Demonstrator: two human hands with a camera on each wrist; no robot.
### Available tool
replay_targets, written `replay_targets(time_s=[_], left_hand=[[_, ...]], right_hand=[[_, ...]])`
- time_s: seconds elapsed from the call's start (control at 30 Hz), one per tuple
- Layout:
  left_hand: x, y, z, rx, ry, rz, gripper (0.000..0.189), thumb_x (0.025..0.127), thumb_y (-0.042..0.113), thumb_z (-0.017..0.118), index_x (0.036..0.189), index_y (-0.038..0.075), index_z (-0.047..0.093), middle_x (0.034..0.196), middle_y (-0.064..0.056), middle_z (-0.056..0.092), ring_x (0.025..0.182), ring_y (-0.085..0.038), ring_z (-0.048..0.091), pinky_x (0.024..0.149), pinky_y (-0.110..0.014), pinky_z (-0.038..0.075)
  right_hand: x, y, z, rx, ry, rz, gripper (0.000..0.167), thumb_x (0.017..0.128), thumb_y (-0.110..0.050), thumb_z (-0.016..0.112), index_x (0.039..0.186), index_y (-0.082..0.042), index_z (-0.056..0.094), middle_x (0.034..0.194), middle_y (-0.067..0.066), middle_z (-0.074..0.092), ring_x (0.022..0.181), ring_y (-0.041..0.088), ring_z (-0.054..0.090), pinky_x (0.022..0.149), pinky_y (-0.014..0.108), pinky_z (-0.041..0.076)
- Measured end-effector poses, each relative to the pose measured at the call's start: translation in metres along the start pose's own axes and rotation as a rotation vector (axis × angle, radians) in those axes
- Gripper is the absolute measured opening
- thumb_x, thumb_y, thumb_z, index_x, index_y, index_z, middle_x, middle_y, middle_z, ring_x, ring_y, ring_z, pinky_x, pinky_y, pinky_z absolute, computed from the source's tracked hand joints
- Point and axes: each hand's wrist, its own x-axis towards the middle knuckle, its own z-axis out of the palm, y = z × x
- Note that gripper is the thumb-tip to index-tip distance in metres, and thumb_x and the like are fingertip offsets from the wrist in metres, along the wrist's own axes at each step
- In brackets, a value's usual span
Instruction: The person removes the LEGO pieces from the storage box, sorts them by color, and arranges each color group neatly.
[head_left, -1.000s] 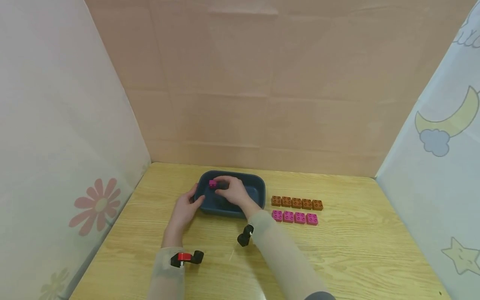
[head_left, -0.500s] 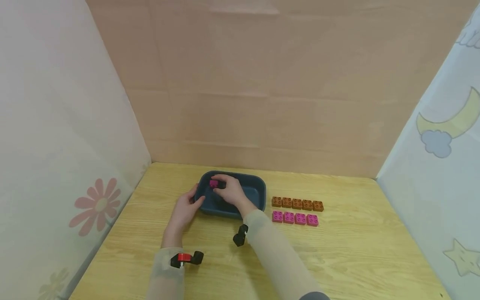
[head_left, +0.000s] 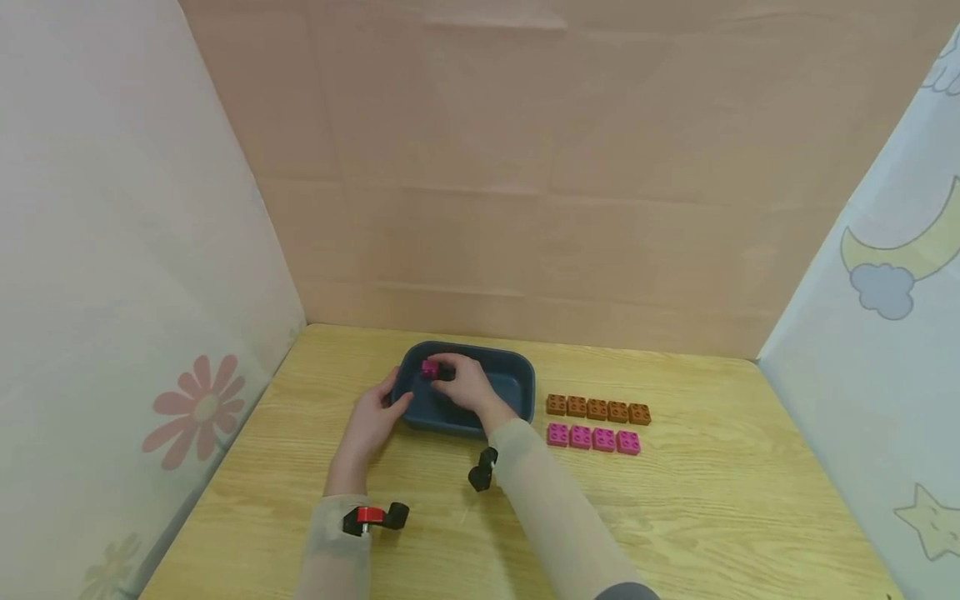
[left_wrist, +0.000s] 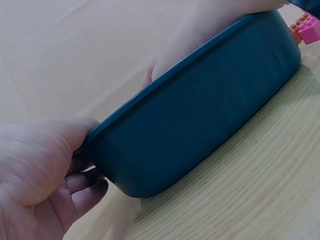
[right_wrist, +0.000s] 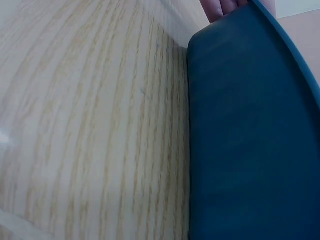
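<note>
A dark blue rectangular tray (head_left: 442, 422) stands on the table in the head view. My left hand (head_left: 372, 418) grips its left end; in the left wrist view, the left hand (left_wrist: 40, 170) has its thumb at the rim and fingers curled below. Over the tray reaches my right hand (head_left: 465, 383), its thumb and index finger curved about a small pink toy building brick (head_left: 430, 369) at the left inside. Their exact contact is too small to make out. The right wrist view shows the tray's outer wall (right_wrist: 245, 135), not the right hand's fingertips.
Right of the tray lie a row of several orange-brown bricks (head_left: 597, 409) and, nearer, a row of several pink bricks (head_left: 592, 438). A tan back wall (head_left: 525, 208) and patterned side sheets (head_left: 885, 367) bound the wooden table (head_left: 712, 500).
The right hand and the pink brick shift slightly within the tray, the brick turning a little. The left hand keeps its hold on the tray. The head view drifts slightly.
</note>
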Motion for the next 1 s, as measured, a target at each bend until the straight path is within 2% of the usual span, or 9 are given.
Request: replay_targets(time_s=[0.4, 0.53, 0.73, 0.9, 1.0], left_hand=[[0.0009, -0.0004, 0.0006, 0.013, 0.002, 0.011, 0.067, 0.109, 0.019, 0.066, 0.165, -0.001, 0.036, 0.169, -0.022, 0.034, 0.154, -0.038, 0.036, 0.123, -0.051, 0.037], [0.0007, 0.0004, 0.0011, 0.009, 0.005, 0.010, 0.067, 0.109, 0.018, 0.066, 0.164, -0.002, 0.035, 0.170, -0.021, 0.033, 0.154, -0.037, 0.036, 0.123, -0.050, 0.037], [-0.0001, 0.0014, 0.0008, 0.006, 0.004, -0.007, 0.067, 0.109, 0.019, 0.066, 0.165, 0.000, 0.035, 0.170, -0.020, 0.034, 0.155, -0.036, 0.036, 0.123, -0.049, 0.037], [0.0000, 0.0009, 0.0009, 0.004, 0.005, -0.017, 0.067, 0.108, 0.020, 0.067, 0.165, 0.001, 0.036, 0.170, -0.019, 0.034, 0.154, -0.035, 0.037, 0.122, -0.049, 0.038], [0.0008, -0.0002, 0.0011, 0.002, 0.001, -0.017, 0.068, 0.108, 0.021, 0.067, 0.165, 0.002, 0.036, 0.171, -0.018, 0.033, 0.155, -0.035, 0.036, 0.123, -0.049, 0.037]], right_hand=[[0.0006, -0.0001, -0.0019, 0.007, -0.031, 0.033, 0.046, 0.097, -0.009, 0.079, 0.142, -0.010, 0.070, 0.136, 0.012, 0.072, 0.120, 0.030, 0.071, 0.099, 0.044, 0.060], [0.0010, 0.0010, -0.0018, 0.001, -0.035, 0.021, 0.050, 0.096, -0.008, 0.081, 0.144, -0.011, 0.069, 0.135, 0.012, 0.073, 0.119, 0.028, 0.072, 0.102, 0.043, 0.059], [0.0013, 0.0011, -0.0014, -0.025, -0.061, 0.025, 0.058, 0.096, -0.013, 0.082, 0.151, -0.018, 0.064, 0.143, 0.008, 0.069, 0.128, 0.027, 0.067, 0.109, 0.044, 0.054], [0.0014, 0.0020, -0.0001, -0.049, -0.065, 0.007, 0.053, 0.098, -0.018, 0.081, 0.148, -0.017, 0.067, 0.145, 0.006, 0.068, 0.136, 0.026, 0.061, 0.114, 0.044, 0.050], [0.0015, 0.0026, 0.0005, -0.045, -0.048, -0.006, 0.046, 0.097, -0.018, 0.081, 0.142, -0.015, 0.071, 0.137, 0.006, 0.072, 0.130, 0.025, 0.065, 0.112, 0.044, 0.051]])
